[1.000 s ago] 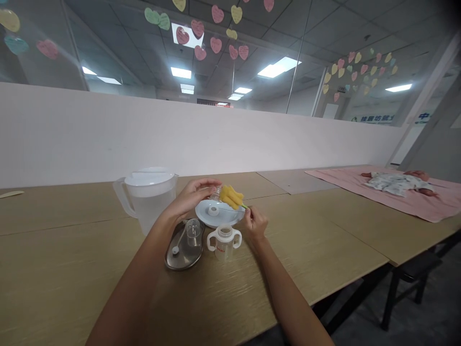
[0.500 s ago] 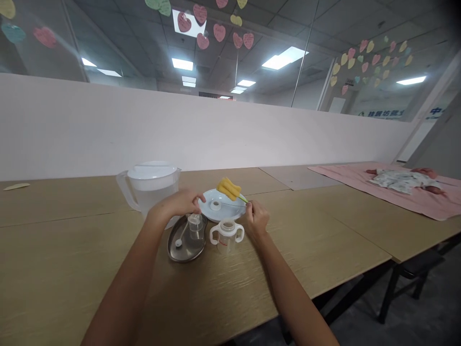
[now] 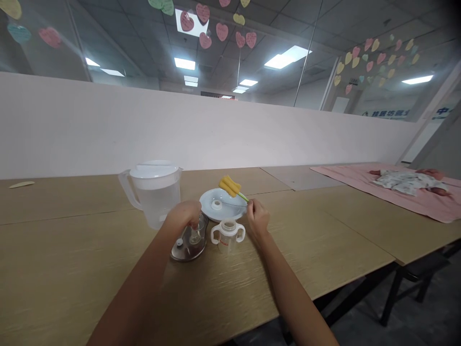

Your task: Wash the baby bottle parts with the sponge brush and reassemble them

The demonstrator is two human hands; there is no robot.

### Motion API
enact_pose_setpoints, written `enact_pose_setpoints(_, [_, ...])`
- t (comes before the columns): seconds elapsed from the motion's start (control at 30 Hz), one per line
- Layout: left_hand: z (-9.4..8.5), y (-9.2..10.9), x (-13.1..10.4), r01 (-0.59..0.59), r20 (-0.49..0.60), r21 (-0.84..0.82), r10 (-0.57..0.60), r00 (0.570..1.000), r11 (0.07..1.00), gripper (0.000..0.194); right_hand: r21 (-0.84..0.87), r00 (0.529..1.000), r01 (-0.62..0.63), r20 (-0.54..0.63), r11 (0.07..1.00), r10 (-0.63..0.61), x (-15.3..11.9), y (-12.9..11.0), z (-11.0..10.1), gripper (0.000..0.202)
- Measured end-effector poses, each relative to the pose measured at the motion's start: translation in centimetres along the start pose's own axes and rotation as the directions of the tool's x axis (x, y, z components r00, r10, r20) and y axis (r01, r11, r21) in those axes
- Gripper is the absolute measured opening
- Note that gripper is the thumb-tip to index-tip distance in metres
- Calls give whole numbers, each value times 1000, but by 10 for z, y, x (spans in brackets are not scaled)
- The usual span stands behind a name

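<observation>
My right hand (image 3: 258, 216) is closed around the green handle of a bottle brush with a yellow sponge head (image 3: 229, 186), held above a white plate (image 3: 236, 211). A white ring (image 3: 216, 205) lies on that plate. My left hand (image 3: 184, 215) reaches down over a metal kidney-shaped tray (image 3: 185, 254), its fingers closed at the top of a clear plastic cap (image 3: 195, 236) and partly hiding it. Also in the tray is a small white-ended piece (image 3: 179, 242). Between my hands, a clear baby bottle (image 3: 227, 240) with two white handles stands upright, its top uncovered.
A lidded clear pitcher (image 3: 158, 197) of water stands behind my left hand. Far right, a baby doll (image 3: 406, 181) in patterned clothing lies on a pink cloth (image 3: 382, 197). A white wall (image 3: 216, 129) borders the table's back, and a dark stool (image 3: 410, 278) stands beyond the front edge.
My left hand has moved from the plate's left rim down to the tray and closed on the clear cap. The right hand still holds the brush in nearly the same place.
</observation>
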State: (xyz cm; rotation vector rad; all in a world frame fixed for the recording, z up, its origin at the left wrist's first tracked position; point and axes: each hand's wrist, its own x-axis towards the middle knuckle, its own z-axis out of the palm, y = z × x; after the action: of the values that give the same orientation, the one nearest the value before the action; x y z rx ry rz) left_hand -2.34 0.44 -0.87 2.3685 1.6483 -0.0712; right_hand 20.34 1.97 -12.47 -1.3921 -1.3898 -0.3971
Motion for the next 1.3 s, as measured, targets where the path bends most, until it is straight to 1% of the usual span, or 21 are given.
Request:
enact_pose_setpoints(0.1, [-7,6,-5,40,-14,79,-39,999,996,17,-1,999,-41,15,999,41,1,-2,0,33])
enact_pose_setpoints(0.2, [-11,12,-10,47,-44,98,-43,998,994,13,-20,995,-90,31,996,91,2,-3,1,28])
enact_pose_setpoints(0.33, [-12,13,-10,44,-21,93,-42,999,995,10,-83,989,-132,56,988,136,2,-2,1,21])
enact_pose_setpoints(0.47, [-13,12,-10,35,6,61,-36,999,998,13,-128,989,-121,69,984,131,1,0,2,20])
enact_pose_setpoints(0.6, [-18,13,-16,12,-10,2,-12,1000,1000,20,-162,993,-84,63,983,95,1,0,3,20])
enact_pose_setpoints(0.77, [-22,12,-20,-21,-47,-31,19,999,999,27,-219,997,-41,55,975,55,-1,1,3,19])
enact_pose_setpoints(0.9, [-20,7,-16,-10,-90,-32,7,996,999,21,-277,998,10,59,961,7,-1,2,3,18])
enact_pose_setpoints(1.0, [-18,4,-13,14,-49,-4,-14,999,1000,9,-331,998,38,68,943,-16,1,2,0,16])
enact_pose_setpoints(1.1, [-18,3,-11,21,8,5,-21,1000,1000,22,-371,995,99,66,924,-80,5,2,-3,14])
enact_pose_setpoints(1.2, [-18,4,-11,0,1,25,0,1000,1000,31,-406,984,176,73,897,-160,8,0,-7,12])
enact_pose_setpoints(1.3, [-18,4,-12,-5,5,41,5,1000,999,36,-425,981,192,73,884,-178,10,-2,-7,11])
